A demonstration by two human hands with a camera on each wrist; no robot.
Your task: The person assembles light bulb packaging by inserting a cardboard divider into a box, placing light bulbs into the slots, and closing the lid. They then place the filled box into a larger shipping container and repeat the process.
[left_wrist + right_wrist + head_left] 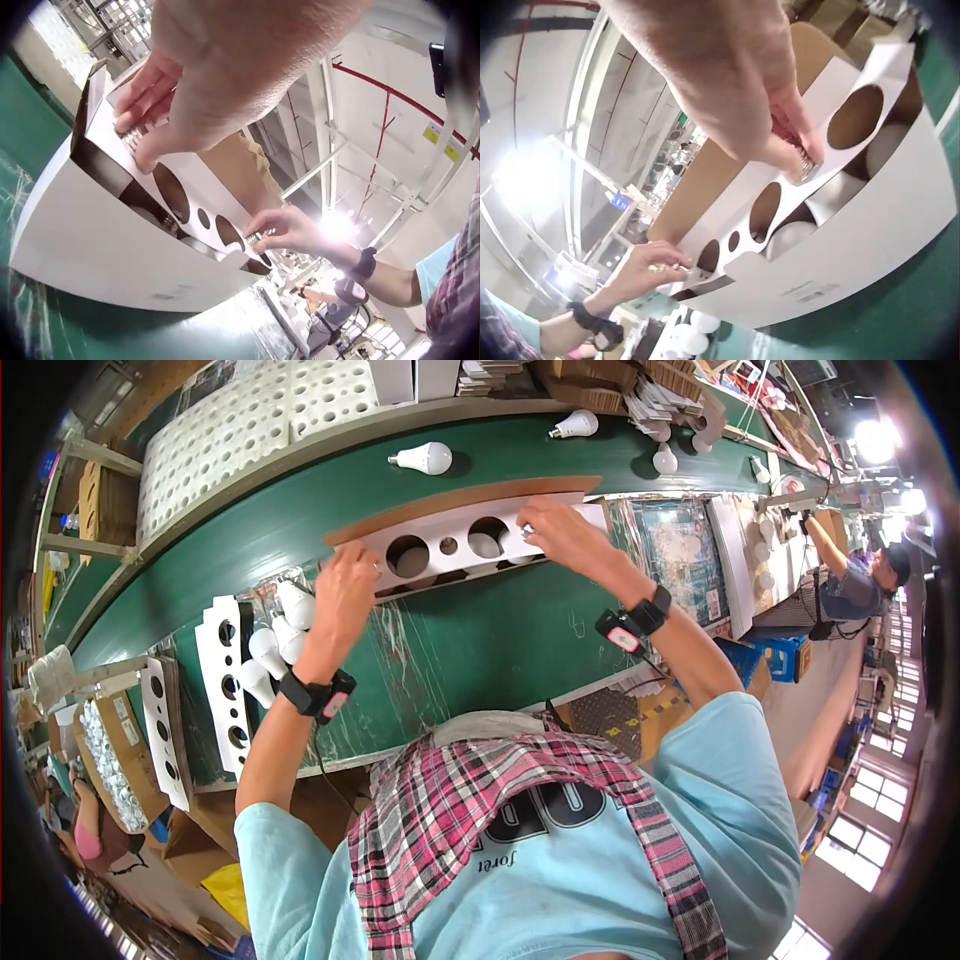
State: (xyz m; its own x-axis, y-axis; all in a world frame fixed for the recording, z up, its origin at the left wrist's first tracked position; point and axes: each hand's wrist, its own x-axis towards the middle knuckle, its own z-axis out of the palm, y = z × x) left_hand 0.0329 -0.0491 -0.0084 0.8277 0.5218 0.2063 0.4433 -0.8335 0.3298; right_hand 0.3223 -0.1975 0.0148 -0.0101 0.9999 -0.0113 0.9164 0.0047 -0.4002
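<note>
A long white carton (440, 573) with brown inner flaps lies on the green table, a white insert with round holes (448, 546) at its opening. At the carton's left end, the left hand (350, 595) pinches the metal screw base (133, 138) of a bulb between thumb and fingers. Toward the other end, the right hand (570, 538) pinches another metal base (804, 163), beside a large hole. White bulbs (791, 238) show inside the carton through the gap along the insert's edge. The bulb bodies under both hands are hidden.
Loose bulbs (425, 458) lie beyond the carton; several more (268, 650) are grouped left of it. Punched white inserts (222, 685) lie at the left. A perforated white tray (235, 445) stands behind the far rail. Another person (865, 585) is at the right.
</note>
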